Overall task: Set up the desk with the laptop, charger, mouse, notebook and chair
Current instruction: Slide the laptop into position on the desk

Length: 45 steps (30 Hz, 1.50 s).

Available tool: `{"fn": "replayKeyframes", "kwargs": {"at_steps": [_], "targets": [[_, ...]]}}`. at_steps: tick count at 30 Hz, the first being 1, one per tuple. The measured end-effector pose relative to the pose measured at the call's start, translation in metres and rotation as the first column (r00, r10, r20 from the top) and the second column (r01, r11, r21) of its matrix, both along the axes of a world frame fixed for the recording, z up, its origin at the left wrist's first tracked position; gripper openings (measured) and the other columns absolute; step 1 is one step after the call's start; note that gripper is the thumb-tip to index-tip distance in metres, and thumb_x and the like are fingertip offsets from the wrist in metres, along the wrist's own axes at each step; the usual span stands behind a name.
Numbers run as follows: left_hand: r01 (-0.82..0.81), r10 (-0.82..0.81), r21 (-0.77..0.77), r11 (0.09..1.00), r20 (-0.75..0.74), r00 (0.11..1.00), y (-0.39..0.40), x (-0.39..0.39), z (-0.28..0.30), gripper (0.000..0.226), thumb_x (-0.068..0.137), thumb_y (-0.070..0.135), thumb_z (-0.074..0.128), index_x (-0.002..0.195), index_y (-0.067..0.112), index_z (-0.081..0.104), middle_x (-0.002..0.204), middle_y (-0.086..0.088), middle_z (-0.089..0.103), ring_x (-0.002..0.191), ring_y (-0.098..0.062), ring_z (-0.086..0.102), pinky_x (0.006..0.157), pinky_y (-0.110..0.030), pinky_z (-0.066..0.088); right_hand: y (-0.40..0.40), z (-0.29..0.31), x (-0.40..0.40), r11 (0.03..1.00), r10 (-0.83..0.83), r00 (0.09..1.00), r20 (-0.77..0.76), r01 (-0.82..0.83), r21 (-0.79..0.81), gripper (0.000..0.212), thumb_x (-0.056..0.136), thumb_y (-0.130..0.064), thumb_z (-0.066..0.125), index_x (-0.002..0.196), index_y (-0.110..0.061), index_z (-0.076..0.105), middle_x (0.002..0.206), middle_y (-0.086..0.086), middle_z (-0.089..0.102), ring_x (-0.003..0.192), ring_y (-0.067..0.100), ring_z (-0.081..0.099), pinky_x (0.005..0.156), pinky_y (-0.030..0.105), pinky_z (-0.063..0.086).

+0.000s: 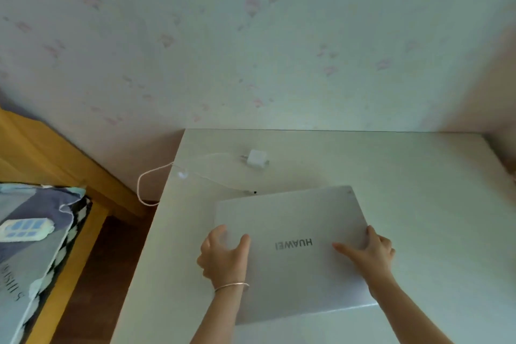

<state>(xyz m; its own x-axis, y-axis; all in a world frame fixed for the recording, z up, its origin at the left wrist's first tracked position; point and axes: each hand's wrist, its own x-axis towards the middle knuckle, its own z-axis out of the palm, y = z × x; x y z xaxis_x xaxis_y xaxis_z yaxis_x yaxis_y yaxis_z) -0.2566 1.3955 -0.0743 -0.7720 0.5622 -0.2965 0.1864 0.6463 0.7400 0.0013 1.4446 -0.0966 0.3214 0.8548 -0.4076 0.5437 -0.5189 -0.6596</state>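
Here, low in the frame's centre, a closed matte-silver laptop (293, 248) lies on the smooth white desk (418, 190). The left hand (223, 255) grips its left edge, the right hand (371, 254) its right edge, well apart. Above it sits a small white square charger (257, 159), its thin cable (145, 184) looping off the desk's left edge.

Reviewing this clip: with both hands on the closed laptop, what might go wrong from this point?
1. The charger cable loops off the desk's left edge; a snag might drag the charger down.
2. The cable's plug end lies right by the laptop's far left corner; sliding the laptop forward may push or pinch it.
3. The left hand and right hand hold only the lid's sides, and the laptop sits skewed, so it could slip if lifted.
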Motion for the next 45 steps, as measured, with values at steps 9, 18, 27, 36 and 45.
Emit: {"fn": "replayKeyframes", "kwargs": {"at_steps": [9, 18, 27, 36, 45], "targets": [[0.211, -0.214, 0.041, 0.977, 0.057, 0.975, -0.004, 0.05, -0.023, 0.044, 0.073, 0.015, 0.077, 0.113, 0.014, 0.061, 0.125, -0.012, 0.059, 0.118, -0.037, 0.048, 0.095, -0.038, 0.035, -0.048, -0.019, 0.067, 0.979, -0.202, 0.978, -0.051, 0.201, -0.021, 0.09, 0.061, -0.031, 0.087, 0.136, -0.013, 0.04, 0.128, 0.014, 0.038, 0.124, 0.03, 0.028, 0.107, 0.049, 0.031], [0.354, -0.353, 0.046, 0.934, -0.035, 0.935, -0.009, 0.048, -0.03, 0.044, 0.069, 0.008, 0.08, 0.109, 0.008, 0.061, 0.12, -0.015, 0.062, 0.115, -0.034, 0.053, 0.104, -0.043, 0.031, -0.056, -0.028, 0.071, 0.991, -0.131, 0.989, -0.067, 0.129, -0.022, 0.078, 0.062, -0.029, 0.086, 0.127, -0.011, 0.046, 0.126, 0.012, 0.04, 0.124, 0.029, 0.03, 0.105, 0.045, 0.034], [0.428, -0.426, 0.035, 0.903, -0.043, 0.904, -0.011, 0.045, -0.031, 0.053, 0.069, 0.009, 0.08, 0.117, 0.012, 0.058, 0.126, -0.014, 0.055, 0.119, -0.032, 0.044, 0.106, -0.044, 0.03, -0.056, -0.031, 0.065, 0.997, -0.071, 0.996, 0.053, 0.073, -0.04, 0.066, 0.061, -0.035, 0.083, 0.11, -0.012, 0.046, 0.122, 0.013, 0.04, 0.122, 0.029, 0.03, 0.098, 0.041, 0.036], [0.454, -0.457, -0.046, 0.89, -0.07, 0.887, -0.012, 0.048, -0.037, 0.057, 0.068, 0.022, 0.078, 0.12, 0.016, 0.057, 0.133, -0.015, 0.05, 0.121, -0.037, 0.04, 0.103, -0.037, 0.028, -0.057, -0.035, 0.061, 0.998, -0.04, 0.989, 0.142, 0.045, -0.033, 0.071, 0.06, -0.039, 0.081, 0.111, -0.012, 0.04, 0.124, 0.014, 0.038, 0.121, 0.029, 0.029, 0.094, 0.039, 0.039], [0.54, -0.612, -0.291, 0.79, -0.319, 0.723, -0.029, 0.068, -0.055, 0.081, 0.073, 0.049, 0.068, 0.142, 0.023, 0.037, 0.157, -0.018, 0.012, 0.143, -0.035, 0.015, 0.112, -0.046, 0.021, -0.074, -0.04, 0.042, 0.939, 0.3, 0.788, 0.538, -0.343, -0.021, 0.086, 0.082, -0.069, 0.032, 0.15, -0.02, 0.01, 0.159, 0.012, 0.001, 0.145, 0.029, 0.001, 0.12, 0.043, 0.001]]}}
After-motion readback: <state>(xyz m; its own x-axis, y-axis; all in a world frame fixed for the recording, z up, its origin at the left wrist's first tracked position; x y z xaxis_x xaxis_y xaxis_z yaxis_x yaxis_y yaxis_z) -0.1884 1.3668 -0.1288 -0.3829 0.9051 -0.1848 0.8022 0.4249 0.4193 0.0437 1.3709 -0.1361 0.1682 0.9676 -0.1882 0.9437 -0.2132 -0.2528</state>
